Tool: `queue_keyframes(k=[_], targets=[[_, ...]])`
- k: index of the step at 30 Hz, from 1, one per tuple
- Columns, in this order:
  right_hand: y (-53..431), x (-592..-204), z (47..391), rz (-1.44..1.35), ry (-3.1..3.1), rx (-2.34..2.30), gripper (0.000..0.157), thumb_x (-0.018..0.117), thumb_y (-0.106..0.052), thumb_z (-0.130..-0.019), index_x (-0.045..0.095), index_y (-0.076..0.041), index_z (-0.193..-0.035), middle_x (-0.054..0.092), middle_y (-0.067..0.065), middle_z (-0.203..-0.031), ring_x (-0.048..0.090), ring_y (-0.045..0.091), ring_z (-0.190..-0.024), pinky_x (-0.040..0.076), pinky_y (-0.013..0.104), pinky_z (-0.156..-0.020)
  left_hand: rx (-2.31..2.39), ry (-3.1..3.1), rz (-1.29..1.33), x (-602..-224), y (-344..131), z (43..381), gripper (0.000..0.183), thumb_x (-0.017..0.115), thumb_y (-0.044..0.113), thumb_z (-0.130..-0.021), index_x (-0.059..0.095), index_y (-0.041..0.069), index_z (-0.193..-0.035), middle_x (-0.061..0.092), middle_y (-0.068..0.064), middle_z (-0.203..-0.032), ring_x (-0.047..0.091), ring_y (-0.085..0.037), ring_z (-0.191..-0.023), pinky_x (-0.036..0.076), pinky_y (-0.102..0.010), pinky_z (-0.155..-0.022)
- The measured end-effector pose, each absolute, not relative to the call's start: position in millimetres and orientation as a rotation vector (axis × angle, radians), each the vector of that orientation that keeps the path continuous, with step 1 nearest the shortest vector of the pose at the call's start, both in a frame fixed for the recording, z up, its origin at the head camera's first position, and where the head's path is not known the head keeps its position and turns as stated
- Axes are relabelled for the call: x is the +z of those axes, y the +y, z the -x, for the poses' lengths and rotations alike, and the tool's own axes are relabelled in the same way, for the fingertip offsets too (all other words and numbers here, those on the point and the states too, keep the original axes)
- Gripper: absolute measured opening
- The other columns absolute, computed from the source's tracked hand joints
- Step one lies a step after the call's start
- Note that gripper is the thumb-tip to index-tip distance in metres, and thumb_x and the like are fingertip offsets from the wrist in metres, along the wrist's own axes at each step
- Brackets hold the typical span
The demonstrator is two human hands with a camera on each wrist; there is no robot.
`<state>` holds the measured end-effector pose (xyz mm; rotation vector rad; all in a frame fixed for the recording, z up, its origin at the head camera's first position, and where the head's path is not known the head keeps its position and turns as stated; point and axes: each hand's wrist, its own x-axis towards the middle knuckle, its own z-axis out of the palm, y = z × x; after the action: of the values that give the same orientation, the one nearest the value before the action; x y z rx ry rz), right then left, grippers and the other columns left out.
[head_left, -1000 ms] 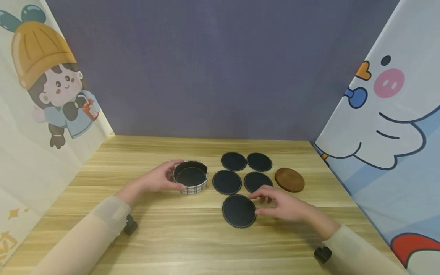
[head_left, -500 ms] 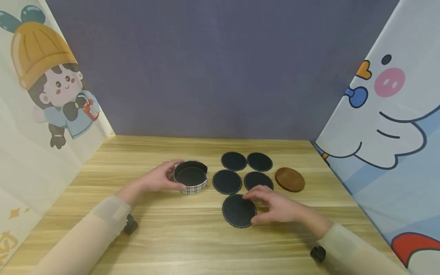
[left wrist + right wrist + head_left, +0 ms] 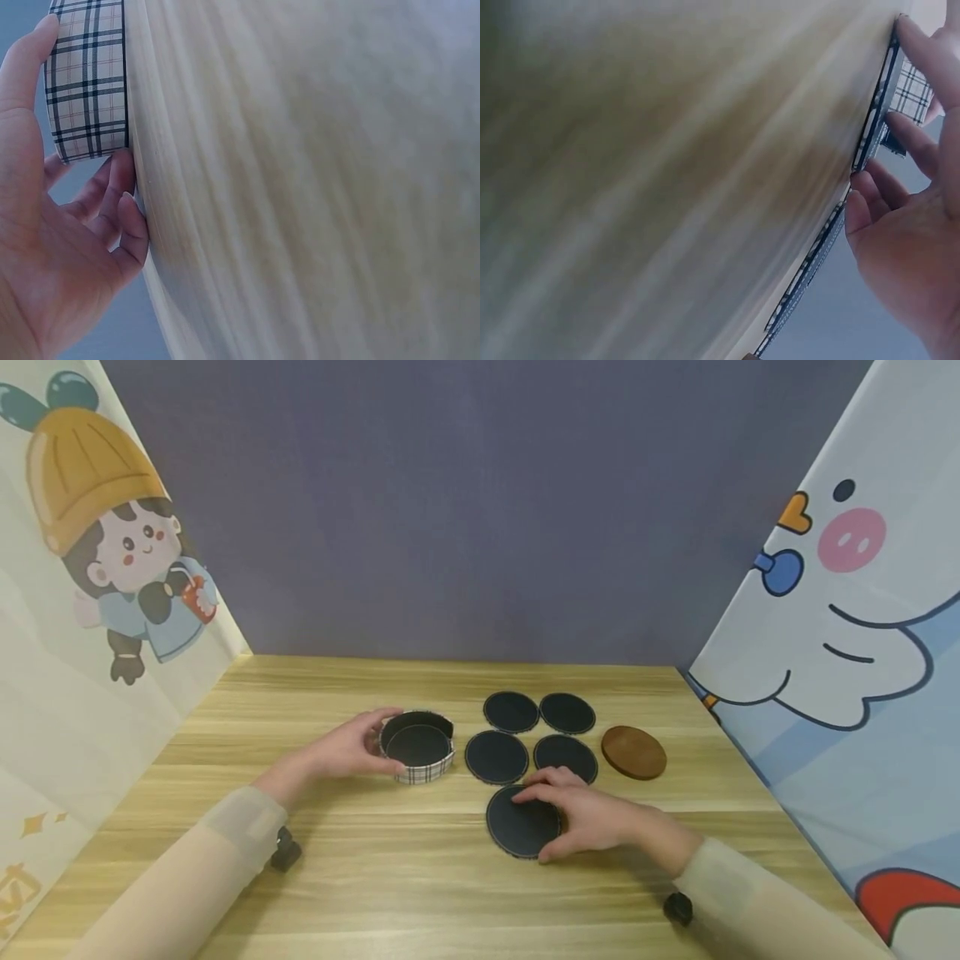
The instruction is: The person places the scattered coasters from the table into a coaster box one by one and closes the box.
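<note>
My left hand (image 3: pixel 356 747) grips a round coaster holder (image 3: pixel 423 772) on the table, thumb on its near side and fingers round the back. The holder has black-and-white plaid walls, a dark inside and a notch at the right; its plaid wall (image 3: pixel 88 82) fills the top left of the left wrist view. My right hand (image 3: pixel 588 818) spans the nearest round black coaster (image 3: pixel 517 827), thumb at its near edge and index fingertip over its top. In the right wrist view this coaster (image 3: pixel 877 105) lies flat on the table, with the other fingertips at its far end.
Behind the right hand lie several more black coasters, among them a middle-left one (image 3: pixel 497 757), a half-covered one (image 3: pixel 564 753) and two at the back. A round brown disc (image 3: pixel 633 752) lies to their right. A dark wall (image 3: pixel 465 527) closes off the table's far edge.
My right hand has moved left over the nearest coaster, from its right edge to a hold across it. The left hand and the coaster holder have stayed in place.
</note>
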<state>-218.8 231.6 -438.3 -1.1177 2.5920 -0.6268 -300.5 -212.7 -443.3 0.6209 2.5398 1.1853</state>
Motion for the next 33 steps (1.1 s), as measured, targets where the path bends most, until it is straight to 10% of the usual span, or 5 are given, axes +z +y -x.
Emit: queue_keyframes(k=[33], targets=[[204.8, -436.1, 210.4, 1.116, 2.597, -0.472, 0.11, 0.096, -0.058, -0.073, 0.051, -0.019, -0.165, 0.047, -0.004, -0.15, 0.041, 0.014, -0.133, 0.043, 0.044, -0.114, 1.182, 2.534, -0.644, -441.1, -213.3, 299.3, 0.114, 0.096, 0.032, -0.086, 0.027, 0.007, -0.173, 0.061, -0.027, -0.139, 0.073, -0.031, -0.113, 0.062, -0.053, -0.106]])
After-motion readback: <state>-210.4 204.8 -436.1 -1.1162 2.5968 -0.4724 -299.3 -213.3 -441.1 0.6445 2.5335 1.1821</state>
